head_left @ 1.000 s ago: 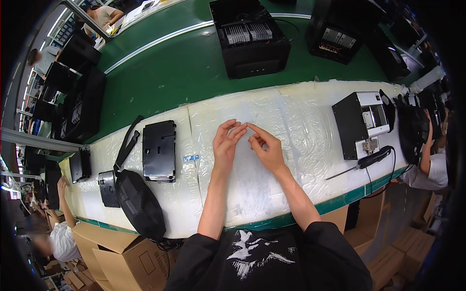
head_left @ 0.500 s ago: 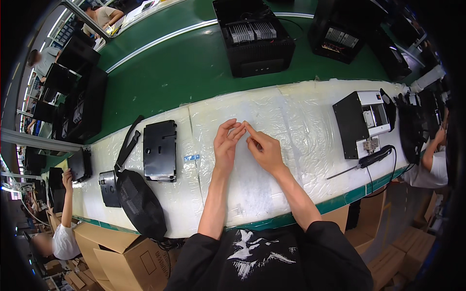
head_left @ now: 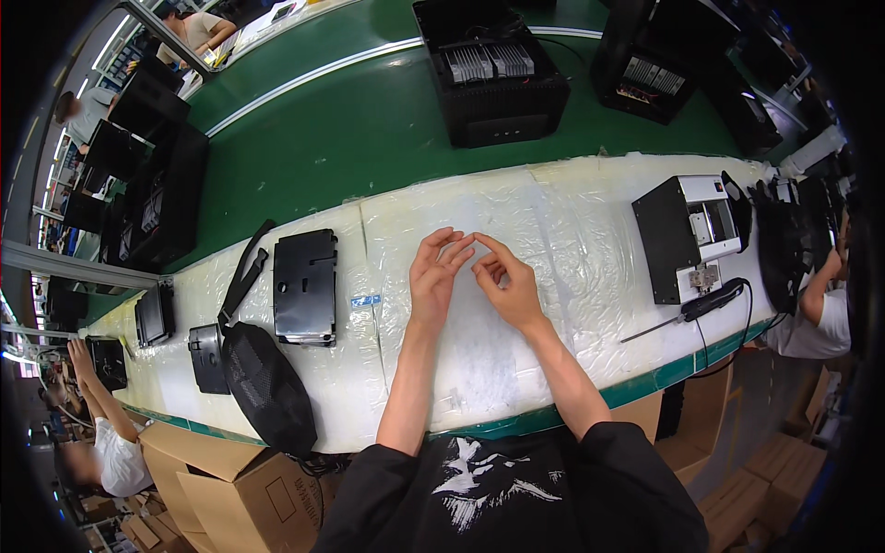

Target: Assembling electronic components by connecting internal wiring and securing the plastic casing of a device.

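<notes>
Still staying close together above film-covered table (head_left: 489,369), with fingers (head_left: 439,240) loosely spread on left hand (head_left: 430,288) and now less curled on right hand (head_left: 513,297), so handling nothing visible.

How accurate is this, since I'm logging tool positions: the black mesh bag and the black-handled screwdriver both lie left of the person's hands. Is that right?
One side is wrong: the head view shows the black-handled screwdriver right of the person's left hand and right hand. The black mesh bag does lie left of both.

1 small blue strip (head_left: 366,300) lies flat on the plastic-covered white mat (head_left: 489,387).
</notes>
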Motion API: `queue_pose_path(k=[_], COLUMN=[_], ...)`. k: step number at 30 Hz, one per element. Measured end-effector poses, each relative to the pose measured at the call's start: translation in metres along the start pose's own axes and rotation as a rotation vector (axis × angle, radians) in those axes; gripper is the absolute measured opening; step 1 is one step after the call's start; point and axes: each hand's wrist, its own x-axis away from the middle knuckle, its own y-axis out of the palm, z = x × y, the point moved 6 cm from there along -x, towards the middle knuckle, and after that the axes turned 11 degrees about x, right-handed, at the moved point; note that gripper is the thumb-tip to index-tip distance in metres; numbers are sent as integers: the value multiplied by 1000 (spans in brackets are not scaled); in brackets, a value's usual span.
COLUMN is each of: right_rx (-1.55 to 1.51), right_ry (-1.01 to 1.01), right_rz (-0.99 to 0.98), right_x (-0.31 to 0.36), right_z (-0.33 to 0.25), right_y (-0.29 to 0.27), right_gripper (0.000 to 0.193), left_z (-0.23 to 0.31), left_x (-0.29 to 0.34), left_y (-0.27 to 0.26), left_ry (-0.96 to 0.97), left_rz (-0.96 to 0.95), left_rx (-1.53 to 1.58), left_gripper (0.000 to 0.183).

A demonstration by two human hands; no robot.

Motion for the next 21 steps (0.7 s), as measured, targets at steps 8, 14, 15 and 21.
queue_pose_path(k=[8, 14, 15, 21], right_rx=[-12, 54, 107, 224], right_ry=[-24, -34, -52, -108], right_rz=[5, -5, -2, 10], right_x=[-1, -1, 0, 0], right_z=[0, -2, -3, -5], right_y=[1, 1, 2, 4], right_gripper=[43, 46, 47, 51], left_z=[-2, -1, 1, 0], left_x=[-3, -2, -1, 0], left_y=[-4, -3, -4, -5], left_ry=[7, 8, -1, -11], left_rz=[6, 14, 31, 55], left_rx=[3, -2, -17, -18], left_gripper=[52, 51, 51, 50])
